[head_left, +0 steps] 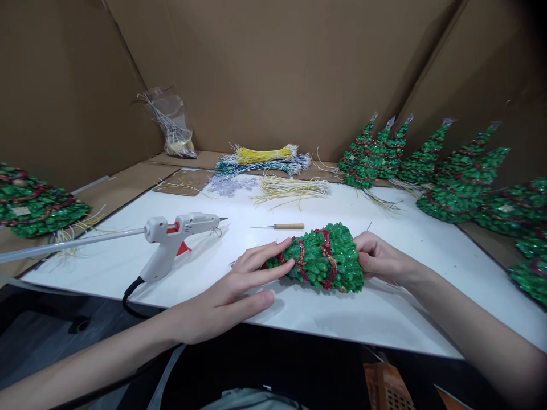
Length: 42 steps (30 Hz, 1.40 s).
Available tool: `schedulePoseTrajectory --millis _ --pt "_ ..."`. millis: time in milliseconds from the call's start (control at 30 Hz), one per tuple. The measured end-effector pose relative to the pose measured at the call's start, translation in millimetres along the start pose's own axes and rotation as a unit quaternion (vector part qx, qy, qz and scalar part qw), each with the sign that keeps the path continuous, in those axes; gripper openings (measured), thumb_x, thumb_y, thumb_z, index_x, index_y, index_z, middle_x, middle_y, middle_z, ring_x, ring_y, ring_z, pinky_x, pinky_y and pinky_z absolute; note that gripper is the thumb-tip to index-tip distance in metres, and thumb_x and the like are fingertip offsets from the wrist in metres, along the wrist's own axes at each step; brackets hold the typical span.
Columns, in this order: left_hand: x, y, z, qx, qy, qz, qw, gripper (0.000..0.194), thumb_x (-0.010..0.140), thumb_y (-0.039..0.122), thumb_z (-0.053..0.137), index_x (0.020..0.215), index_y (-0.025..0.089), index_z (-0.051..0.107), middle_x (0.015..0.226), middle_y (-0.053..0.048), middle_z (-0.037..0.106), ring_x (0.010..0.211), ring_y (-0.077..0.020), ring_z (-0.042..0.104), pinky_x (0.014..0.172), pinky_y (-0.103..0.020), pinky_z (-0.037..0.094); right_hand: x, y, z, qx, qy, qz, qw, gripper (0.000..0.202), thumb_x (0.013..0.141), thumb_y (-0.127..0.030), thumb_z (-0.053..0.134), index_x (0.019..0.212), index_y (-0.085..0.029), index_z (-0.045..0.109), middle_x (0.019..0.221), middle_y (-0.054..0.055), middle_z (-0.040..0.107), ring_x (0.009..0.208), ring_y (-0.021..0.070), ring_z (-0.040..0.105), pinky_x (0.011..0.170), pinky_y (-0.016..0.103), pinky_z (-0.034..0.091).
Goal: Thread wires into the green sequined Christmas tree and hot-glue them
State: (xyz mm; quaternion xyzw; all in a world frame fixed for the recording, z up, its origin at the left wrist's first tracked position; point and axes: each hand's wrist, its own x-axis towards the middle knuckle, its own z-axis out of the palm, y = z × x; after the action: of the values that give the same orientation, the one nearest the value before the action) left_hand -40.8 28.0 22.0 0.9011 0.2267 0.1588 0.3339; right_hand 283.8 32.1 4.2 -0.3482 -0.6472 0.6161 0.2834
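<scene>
A small green glittery Christmas tree (314, 256) with red garland lies on its side on the white tabletop, its tip to the left. My left hand (239, 282) rests on the narrow end with fingers stretched and spread, the thumb apart from the tree. At the wide base, my right hand (378, 256) has its fingers curled and closed against the underside. A thin dark wire end pokes up beside those fingers; what they pinch is hidden behind the base. Just beyond the tree lies a wooden-handled awl (288, 226), pointing left.
A white glue gun (173, 239) with a long glue stick stands at left, its cord over the table edge. Bundles of yellow wires (294, 188) and a stacked wire pile (262, 159) lie behind. More trees (455, 182) line the right; another tree (38, 202) is far left.
</scene>
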Motion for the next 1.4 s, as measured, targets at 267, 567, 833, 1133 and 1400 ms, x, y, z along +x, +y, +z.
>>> schedulePoseTrajectory --millis 267,567,833,1133,1400 --pt "0.0 -4.0 3.6 -0.002 0.02 0.002 1.0 0.051 0.101 0.031 0.042 0.151 0.036 0.03 0.164 0.0 0.01 0.151 -0.0291 0.01 0.121 -0.057 0.016 0.6 -1.9 -0.7 0.027 -0.008 -0.018 0.999 0.051 0.084 -0.059 0.062 0.063 -0.013 0.055 0.049 -0.007 0.032 0.042 0.0032 0.02 0.04 0.021 0.01" --pt "-0.8 -3.7 1.7 -0.042 0.051 0.016 0.998 0.053 0.1 0.026 0.044 0.151 0.032 0.031 0.162 -0.002 0.021 0.15 -0.0255 0.019 0.121 -0.051 0.022 6.5 -12.0 0.6 0.065 -0.034 0.079 0.994 0.047 0.077 -0.061 0.064 0.064 -0.018 0.054 0.044 -0.007 0.036 0.041 0.0078 0.029 0.042 0.025 0.026" --pt "-3.6 -8.4 0.2 -0.046 0.029 0.021 0.998 0.054 0.101 0.027 0.044 0.152 0.031 0.029 0.163 0.0 0.017 0.151 -0.0204 0.012 0.124 -0.046 0.017 20.3 -30.8 -4.5 0.104 -0.147 0.155 0.971 0.043 0.072 -0.057 0.072 0.067 -0.019 0.053 0.045 -0.008 0.035 0.039 0.0062 0.025 0.04 0.023 0.016" --pt "-6.6 -10.4 -1.0 -0.019 0.008 0.043 0.999 0.054 0.101 0.026 0.043 0.153 0.027 0.027 0.164 -0.001 0.013 0.152 -0.0203 0.008 0.125 -0.045 0.012 22.4 -40.6 -2.1 0.119 -0.165 0.254 0.946 0.047 0.063 -0.056 0.08 0.061 -0.018 0.051 0.042 -0.009 0.035 0.037 0.0038 0.024 0.038 0.022 0.01" --pt "-7.3 -11.2 -0.7 -0.012 -0.005 0.032 0.999 0.055 0.101 0.029 0.042 0.154 0.029 0.026 0.164 0.004 0.01 0.152 -0.0177 0.006 0.125 -0.035 0.008 21.6 -22.2 -16.0 0.173 -0.237 0.255 0.921 0.041 0.07 -0.049 0.076 0.084 -0.016 0.056 0.041 -0.012 0.038 0.029 0.0011 0.018 0.03 0.016 0.007"
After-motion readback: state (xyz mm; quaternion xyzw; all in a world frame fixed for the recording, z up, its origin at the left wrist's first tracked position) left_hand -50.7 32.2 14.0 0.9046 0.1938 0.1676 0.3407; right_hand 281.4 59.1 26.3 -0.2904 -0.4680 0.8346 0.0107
